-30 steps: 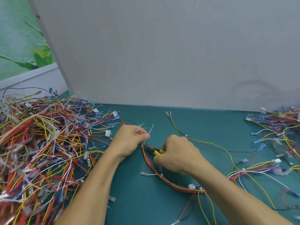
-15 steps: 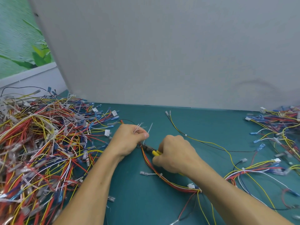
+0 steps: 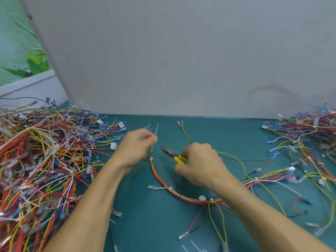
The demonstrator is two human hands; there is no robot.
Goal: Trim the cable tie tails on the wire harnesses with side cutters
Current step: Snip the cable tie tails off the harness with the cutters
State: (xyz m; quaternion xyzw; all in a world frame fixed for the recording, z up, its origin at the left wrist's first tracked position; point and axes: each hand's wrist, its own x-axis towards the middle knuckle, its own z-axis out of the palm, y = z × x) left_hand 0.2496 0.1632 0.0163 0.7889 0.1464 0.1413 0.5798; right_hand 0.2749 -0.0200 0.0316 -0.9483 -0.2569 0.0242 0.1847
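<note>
Wire harness (image 3: pixel 163 180): red, yellow and white leads bound by white cable ties (image 3: pixel 170 188), lying curved on the teal mat (image 3: pixel 145 224).
At its upper end: left hand (image 3: pixel 135 148), fingers curled, thumb pinching a tuft of white tie tails (image 3: pixel 146 130).
Just right of that end: right hand (image 3: pixel 198 164) fisted round yellow-handled side cutters (image 3: pixel 172 155), nose towards the left hand, clear of the harness.
Left of the harness: large harness heap (image 3: pixel 36 160).
Far right: smaller heap (image 3: pixel 309 135).

Between left pile (image 3: pixel 38 160) and right pile (image 3: pixel 309 135), open mat (image 3: pixel 145 224); panel (image 3: pixel 181 60) behind.
</note>
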